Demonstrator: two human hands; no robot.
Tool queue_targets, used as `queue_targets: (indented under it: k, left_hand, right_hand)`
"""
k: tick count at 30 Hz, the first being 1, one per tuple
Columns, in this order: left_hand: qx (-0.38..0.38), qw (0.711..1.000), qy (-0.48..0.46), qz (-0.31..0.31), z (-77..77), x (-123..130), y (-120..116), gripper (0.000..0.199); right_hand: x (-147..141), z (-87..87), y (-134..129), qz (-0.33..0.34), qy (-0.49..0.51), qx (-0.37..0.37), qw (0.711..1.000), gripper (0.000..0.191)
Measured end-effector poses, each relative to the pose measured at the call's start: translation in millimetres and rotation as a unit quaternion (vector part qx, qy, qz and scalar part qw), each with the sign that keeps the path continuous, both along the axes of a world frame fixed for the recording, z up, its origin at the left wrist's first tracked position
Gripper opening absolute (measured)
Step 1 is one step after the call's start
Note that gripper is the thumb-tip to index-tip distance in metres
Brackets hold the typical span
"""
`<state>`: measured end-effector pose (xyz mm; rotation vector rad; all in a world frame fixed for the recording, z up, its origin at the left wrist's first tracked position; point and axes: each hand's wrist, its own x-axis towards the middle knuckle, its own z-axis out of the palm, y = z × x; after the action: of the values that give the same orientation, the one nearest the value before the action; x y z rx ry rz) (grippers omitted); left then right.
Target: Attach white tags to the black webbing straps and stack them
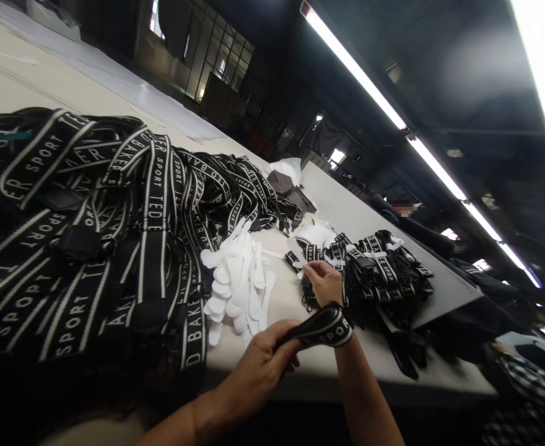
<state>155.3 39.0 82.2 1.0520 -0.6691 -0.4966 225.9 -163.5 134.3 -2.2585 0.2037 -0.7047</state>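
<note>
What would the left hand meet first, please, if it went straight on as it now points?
Probably the right forearm, near the wrist; the folded strap in the left hand overlaps it in view, though depth is unclear and it might pass clear.

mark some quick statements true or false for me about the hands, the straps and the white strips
1. The left hand holds a folded black strap. True.
2. In the picture, the white strips lie between the larger strap pile and the right hand. True.
3. The left hand reaches farther forward than the right hand. False: the right hand reaches farther.
4. The larger strap pile is at the right of the picture. False: it is at the left.
5. Lettering on the larger strap pile includes the word SPORT. True.
</note>
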Motion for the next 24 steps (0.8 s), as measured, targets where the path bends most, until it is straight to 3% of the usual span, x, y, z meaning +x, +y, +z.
queue_targets:
  k: [4, 7, 10, 14, 18, 20, 22, 24]
  left_hand:
    - [-0.008, 0.996, 0.083, -0.040, 1.6, 0, -6, 0.039]
    - [-0.012, 0.991, 0.121, -0.048, -1.3, -1, -12, 0.055]
    - [0.039, 0.986, 0.112, -0.115, -7.1, -4, -16, 0.052]
    - [0.106, 0.971, 0.103, -0.189, -13.8, -15, -23, 0.047]
    - [0.120, 0.983, 0.051, -0.127, -24.2, -27, -34, 0.042]
    - [0.129, 0.988, 0.002, -0.090, -30.9, -32, -40, 0.038]
    - [0.144, 0.986, -0.032, -0.078, -36.0, -37, -44, 0.037]
    - [0.161, 0.982, -0.016, -0.103, -37.9, -42, -46, 0.037]
  right_hand:
    - [-66, -9.7, 20, 0.115, 0.029, 0.259, 0.959, 0.032]
    - [-109, -22.6, 31, 0.148, 0.083, 0.335, 0.927, 0.032]
    - [-143, -30.5, 28, 0.154, 0.133, 0.345, 0.916, 0.031]
    - [-176, -36.0, 18, 0.115, 0.152, 0.292, 0.937, 0.028]
    - [-202, -48.8, 23, 0.060, 0.129, 0.133, 0.981, 0.021]
    - [-213, -58.9, 31, 0.007, 0.116, 0.093, 0.989, 0.018]
    - [-223, -69.0, 39, -0.044, 0.100, 0.138, 0.984, 0.017]
    - [-233, -76.3, 45, -0.069, 0.067, 0.228, 0.969, 0.021]
